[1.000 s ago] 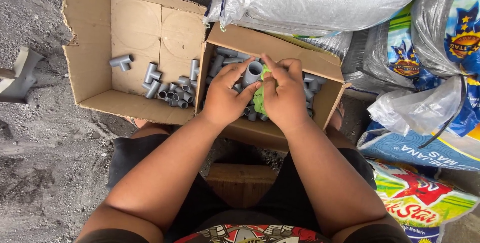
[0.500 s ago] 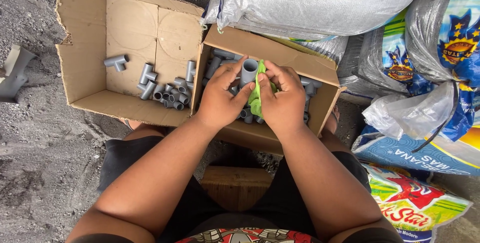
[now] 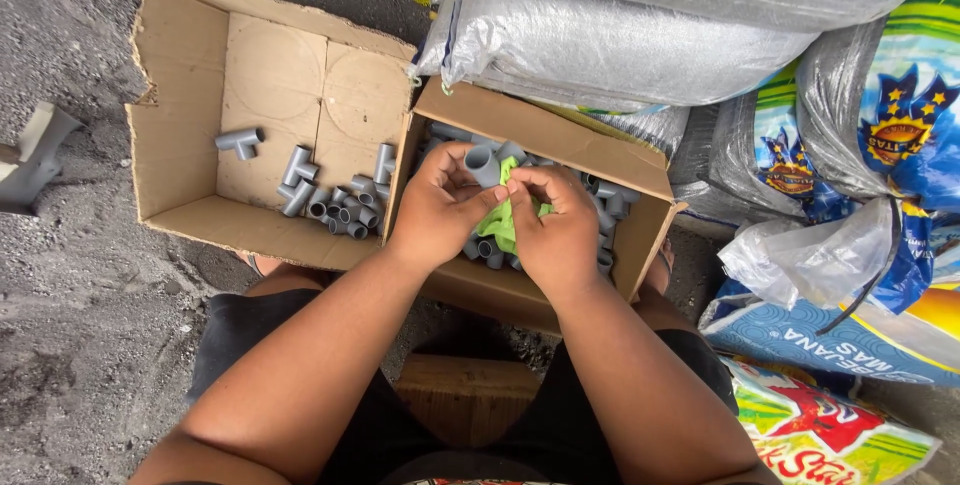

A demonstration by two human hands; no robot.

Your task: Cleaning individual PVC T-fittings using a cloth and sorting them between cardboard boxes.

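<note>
My left hand [image 3: 437, 207] grips a grey plastic pipe fitting [image 3: 483, 165] above the right cardboard box [image 3: 545, 133]. My right hand [image 3: 558, 227] pinches a green cloth [image 3: 508, 220] that lies against the fitting, between both hands. The box beneath them holds several more grey pipe fittings [image 3: 606, 213], partly hidden by my hands. To the left, a wider open cardboard box [image 3: 190, 75] holds several grey tee fittings [image 3: 330, 200], most of them bunched near its right wall.
Large printed and silver plastic sacks [image 3: 640, 35] are piled behind and to the right of the boxes. A wooden stool [image 3: 465, 395] shows between my legs. Grey gritty ground [image 3: 70, 325] lies at the left, with a grey object [image 3: 35, 155] at the left edge.
Both hands have shifted slightly lower over the right box. The fitting has turned in my left hand and the green cloth now hangs lower under my right fingers.
</note>
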